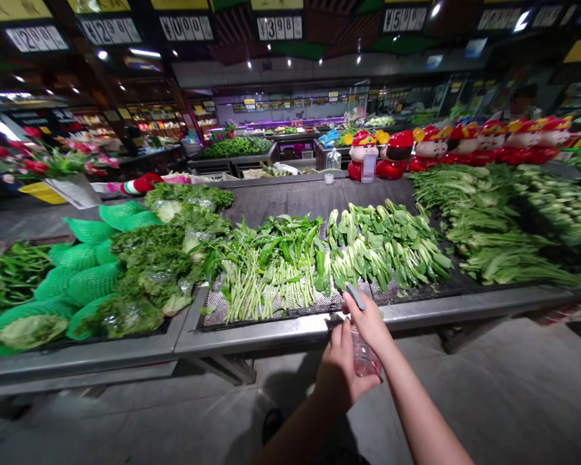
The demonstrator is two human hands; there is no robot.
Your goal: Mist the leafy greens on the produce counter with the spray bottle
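Observation:
Both my hands hold a spray bottle [363, 354] with a clear pinkish body and a grey top, out over the front edge of the vegetable stand. My right hand [370, 323] is wrapped round its head and neck. Lower down, my left hand [337, 369] closes around the body, thumb beneath the base. Just beyond the bottle lie leafy greens with pale stems [387, 248] in rows on a perforated tray [216, 303]. Left of them, a bunch of long-stemmed greens [271, 265] covers the same display.
A metal rail [281, 332] runs along the stand's front. Curly lettuce [150, 258] and green foam-net-wrapped heads [90, 284] sit at left, more leafy bundles [489, 226] at right. Red figurines [430, 148] line the back; price signs [279, 27] hang overhead. Grey floor [213, 420] lies below.

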